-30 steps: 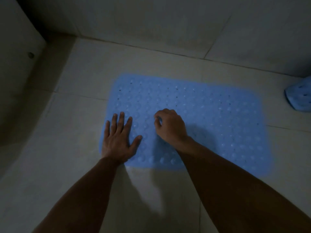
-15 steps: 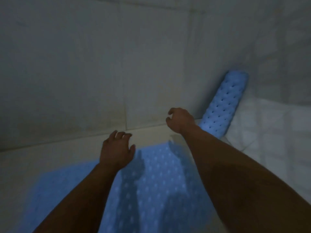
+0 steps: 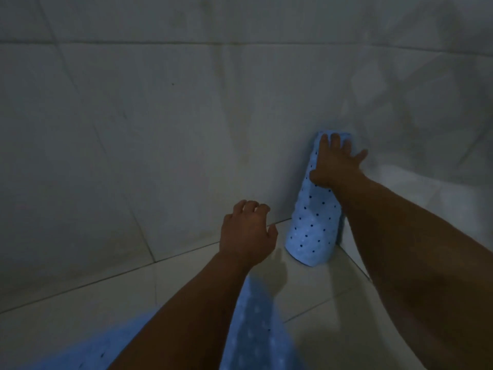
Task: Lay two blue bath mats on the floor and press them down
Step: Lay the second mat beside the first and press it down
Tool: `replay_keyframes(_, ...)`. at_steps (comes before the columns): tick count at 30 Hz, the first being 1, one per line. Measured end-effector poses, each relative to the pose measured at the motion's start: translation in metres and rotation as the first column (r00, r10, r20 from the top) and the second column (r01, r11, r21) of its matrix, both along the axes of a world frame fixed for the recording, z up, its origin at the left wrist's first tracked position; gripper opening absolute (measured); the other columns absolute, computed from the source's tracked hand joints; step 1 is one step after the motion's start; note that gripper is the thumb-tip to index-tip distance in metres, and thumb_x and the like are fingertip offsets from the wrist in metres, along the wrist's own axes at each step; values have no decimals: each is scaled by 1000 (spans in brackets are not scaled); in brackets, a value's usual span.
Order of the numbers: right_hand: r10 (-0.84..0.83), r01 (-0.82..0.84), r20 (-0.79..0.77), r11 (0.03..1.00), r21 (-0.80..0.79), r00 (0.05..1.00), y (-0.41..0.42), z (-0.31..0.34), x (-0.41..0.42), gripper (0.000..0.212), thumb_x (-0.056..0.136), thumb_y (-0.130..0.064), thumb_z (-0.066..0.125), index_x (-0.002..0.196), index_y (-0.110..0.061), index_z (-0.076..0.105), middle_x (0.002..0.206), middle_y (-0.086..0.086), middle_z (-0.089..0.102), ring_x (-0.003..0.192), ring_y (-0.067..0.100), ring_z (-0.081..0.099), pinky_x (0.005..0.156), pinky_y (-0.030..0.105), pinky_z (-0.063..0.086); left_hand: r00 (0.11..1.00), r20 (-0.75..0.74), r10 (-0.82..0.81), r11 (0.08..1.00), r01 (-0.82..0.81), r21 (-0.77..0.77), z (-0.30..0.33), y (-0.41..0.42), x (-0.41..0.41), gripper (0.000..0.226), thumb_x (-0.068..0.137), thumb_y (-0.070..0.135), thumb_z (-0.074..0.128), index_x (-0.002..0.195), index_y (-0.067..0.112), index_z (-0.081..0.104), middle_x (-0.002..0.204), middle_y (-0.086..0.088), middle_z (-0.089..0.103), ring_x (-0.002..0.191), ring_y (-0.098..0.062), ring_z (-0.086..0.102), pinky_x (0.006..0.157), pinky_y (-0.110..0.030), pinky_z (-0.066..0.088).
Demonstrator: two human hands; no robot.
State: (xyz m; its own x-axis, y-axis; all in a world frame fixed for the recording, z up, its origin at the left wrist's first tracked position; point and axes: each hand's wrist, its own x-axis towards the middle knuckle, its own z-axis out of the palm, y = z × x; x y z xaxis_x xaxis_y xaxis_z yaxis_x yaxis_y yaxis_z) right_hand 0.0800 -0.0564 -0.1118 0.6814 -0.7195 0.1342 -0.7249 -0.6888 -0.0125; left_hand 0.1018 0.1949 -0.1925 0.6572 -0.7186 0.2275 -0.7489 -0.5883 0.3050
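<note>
Two blue mats: rolled mat upright in the wall corner, right hand fingers gripping its top; flat mat on the floor; left hand loosely curled, empty.

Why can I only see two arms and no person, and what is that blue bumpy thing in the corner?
The camera sits on the person's head and looks down, so you only see their arms. The right hand is laid on the top of a rolled blue bath mat that stands in the corner against the tiled wall. The left hand hangs in the air beside it, fingers loosely curled, holding nothing. Another blue mat already lies flat on the floor, under the left arm.
</note>
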Motion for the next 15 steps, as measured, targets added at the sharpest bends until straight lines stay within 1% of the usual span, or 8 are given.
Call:
replay_keyframes(1, 29, -23, 60, 995, -101, 998, 2, -7, -3, 89, 86, -37, 66, 155, -16, 15, 159, 16, 21, 143, 44, 26, 109, 72, 22, 1000, -10, -3, 1000, 3, 8, -5, -2, -3, 52, 96, 45, 52, 144, 26, 49, 148, -2, 49, 145, -26, 33, 108, -45, 41)
replay_keyframes(2, 62, -38, 124, 980, -194, 990, 6, -12, -5, 79, 84, -31, 68, 150, -16, 26, 148, 17, 34, 132, 44, 37, 105, 65, 33, 1000, -20, -4, 1000, 4, 15, -10, -3, -5, 52, 96, 45, 52, 144, 26, 49, 148, -2, 49, 145, -26, 33, 108, -45, 40)
replay_keyframes(3, 96, -50, 180, 967, -248, 979, 9, -15, -7, 71, 83, -24, 68, 144, -16, 33, 140, 17, 42, 122, 44, 44, 99, 59, 41, 1000, -24, -4, 1000, 5, 22, -12, -4, -5, 52, 96, 45, 51, 144, 26, 49, 149, -2, 48, 145, -25, 32, 109, -45, 40)
replay_keyframes(4, 122, -60, 226, 963, -264, 967, 12, -16, -9, 65, 83, -18, 67, 141, -16, 36, 134, 18, 46, 115, 43, 47, 93, 55, 45, 1000, -24, -3, 1000, 4, 29, -14, -3, -5, 53, 96, 45, 51, 145, 26, 48, 149, -2, 48, 146, -25, 31, 109, -45, 40)
replay_keyframes(6, 139, -71, 260, 964, -256, 956, 20, -16, -13, 63, 82, -12, 65, 138, -18, 39, 131, 17, 48, 110, 42, 49, 89, 53, 45, 1000, -15, 3, 999, -3, 46, -14, 2, -4, 53, 96, 46, 50, 145, 27, 47, 150, -1, 47, 146, -25, 30, 109, -44, 39)
replay_keyframes(8, 170, -107, 255, 964, -242, 952, 29, -17, -18, 61, 82, -9, 65, 137, -21, 42, 131, 15, 50, 109, 42, 52, 90, 52, 43, 1000, -7, 16, 998, -16, 52, -10, 12, -2, 52, 97, 47, 49, 145, 27, 47, 150, -1, 46, 146, -25, 31, 110, -43, 39)
replay_keyframes(12, 307, -282, 313, 951, -123, 899, 59, -15, -25, 53, 85, -5, 61, 131, -27, 47, 129, 8, 57, 108, 38, 57, 93, 49, 37, 998, 8, 65, 996, -65, 52, 6, 46, 2, 52, 97, 47, 48, 145, 27, 46, 150, -1, 46, 146, -25, 31, 110, -44, 40)
replay_keyframes(15, 444, -443, 354, 892, -90, 823, 99, -11, -28, 56, 85, -5, 60, 135, -30, 50, 129, 6, 61, 112, 35, 58, 93, 45, 33, 993, 25, 113, 993, -114, 15, 27, 79, 8, 54, 97, 45, 50, 146, 26, 45, 150, -1, 47, 144, -25, 33, 107, -44, 41)
